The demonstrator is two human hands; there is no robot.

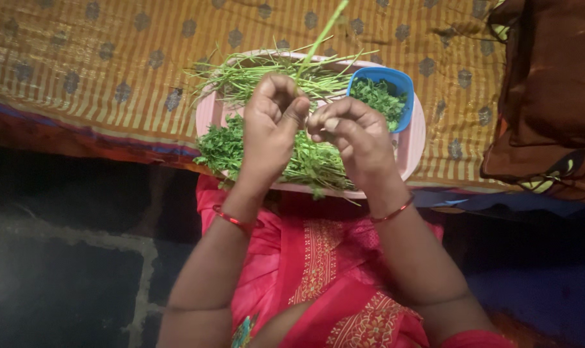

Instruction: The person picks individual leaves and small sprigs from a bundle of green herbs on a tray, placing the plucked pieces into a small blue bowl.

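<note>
left hand (273,122) pinches a green stem (321,35); right hand (353,132) curled shut over pink tray (411,145)

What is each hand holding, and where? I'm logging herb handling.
Left hand pinches a green stem at its lower end; right hand looks pinched shut, contents unclear.

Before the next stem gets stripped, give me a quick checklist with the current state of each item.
1. Left hand grips the green stem: ok, pinched between thumb and fingers, stem pointing up and away.
2. Right hand close to the stem: ok, fingers curled beside the left hand; whether it holds leaves, cannot tell.
3. Blue bowl within reach: ok, on the tray's right side, with picked leaves in it.
4. Pink tray seated flat on the striped cloth: ok.
5. Leafy bunches left to strip: ok, piled on the tray's near side.
6. Bare stems kept apart: ok, on the far side.
</note>
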